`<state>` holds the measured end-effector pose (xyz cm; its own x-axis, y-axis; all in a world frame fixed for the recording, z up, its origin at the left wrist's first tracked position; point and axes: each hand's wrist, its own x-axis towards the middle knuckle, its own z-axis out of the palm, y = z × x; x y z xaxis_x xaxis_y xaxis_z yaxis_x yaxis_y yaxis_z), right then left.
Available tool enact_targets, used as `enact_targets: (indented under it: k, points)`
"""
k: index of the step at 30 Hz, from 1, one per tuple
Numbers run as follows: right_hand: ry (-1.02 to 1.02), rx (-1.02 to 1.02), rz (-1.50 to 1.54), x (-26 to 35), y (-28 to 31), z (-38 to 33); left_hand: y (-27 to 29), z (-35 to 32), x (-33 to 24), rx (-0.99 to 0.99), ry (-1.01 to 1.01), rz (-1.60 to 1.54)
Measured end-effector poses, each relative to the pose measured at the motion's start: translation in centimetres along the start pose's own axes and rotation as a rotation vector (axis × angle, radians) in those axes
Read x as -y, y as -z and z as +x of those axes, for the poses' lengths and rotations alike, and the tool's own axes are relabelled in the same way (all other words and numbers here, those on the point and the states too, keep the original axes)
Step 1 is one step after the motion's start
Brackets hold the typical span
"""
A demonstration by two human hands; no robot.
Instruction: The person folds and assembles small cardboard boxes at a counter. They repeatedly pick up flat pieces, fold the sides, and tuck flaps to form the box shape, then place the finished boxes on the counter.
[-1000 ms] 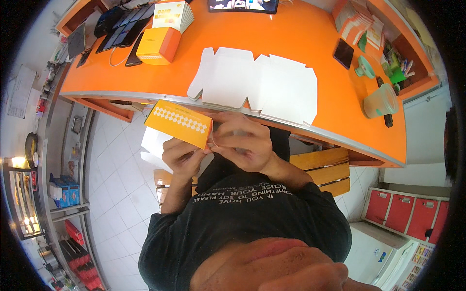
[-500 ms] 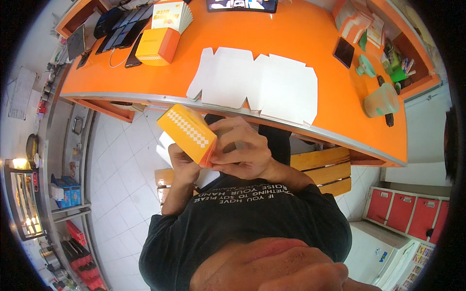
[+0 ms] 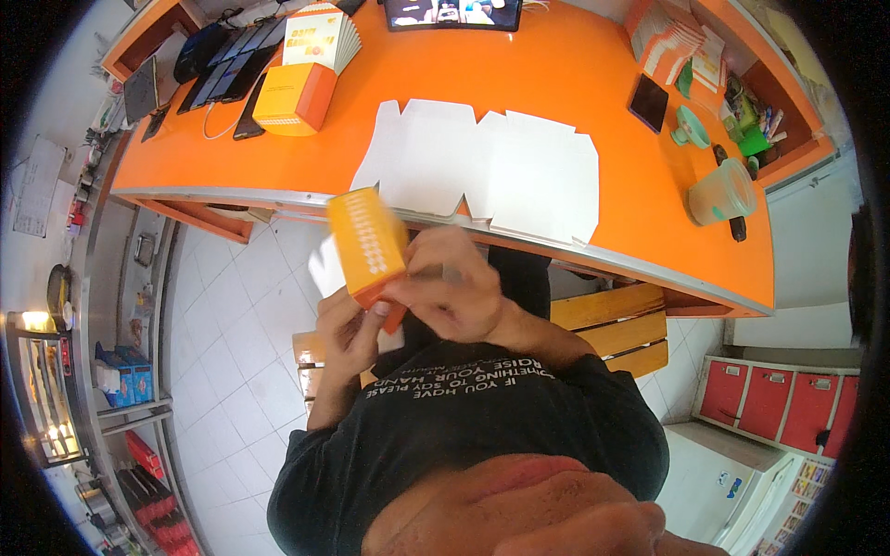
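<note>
I hold a small orange carton (image 3: 367, 243) with a white dotted pattern in front of my chest, just below the table's edge. It stands nearly upright, and a white flap shows behind it. My left hand (image 3: 348, 329) grips it from underneath. My right hand (image 3: 451, 287) closes on its right side, slightly blurred by motion. Flat white unfolded carton blanks (image 3: 482, 167) lie on the orange table (image 3: 575, 83) right above my hands.
A folded orange box (image 3: 292, 97) and a stack of printed leaflets (image 3: 320, 37) sit at the table's back left beside dark phones (image 3: 218, 65). A pale green cup (image 3: 721, 193), a phone (image 3: 647, 102) and small items lie right. A wooden bench (image 3: 612, 320) stands below.
The orange carton has turned from lying flat and level to standing almost upright, and it moved right and slightly up. Both hands shifted with it.
</note>
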<state>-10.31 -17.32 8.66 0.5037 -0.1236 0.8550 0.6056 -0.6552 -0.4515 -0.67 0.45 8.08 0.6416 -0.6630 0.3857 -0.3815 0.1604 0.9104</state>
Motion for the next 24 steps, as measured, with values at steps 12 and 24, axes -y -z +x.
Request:
enact_targets:
  k: [12, 24]
  points:
    - [-0.127, 0.094, 0.244, 0.0, 0.2, 1.2, 1.2, 0.0, 2.9, 0.177, -0.113, -0.093]
    - [-0.145, 0.062, 0.201, -0.4, -0.8, -0.3, 1.8, -4.2, 4.4, -0.247, -0.098, -0.101]
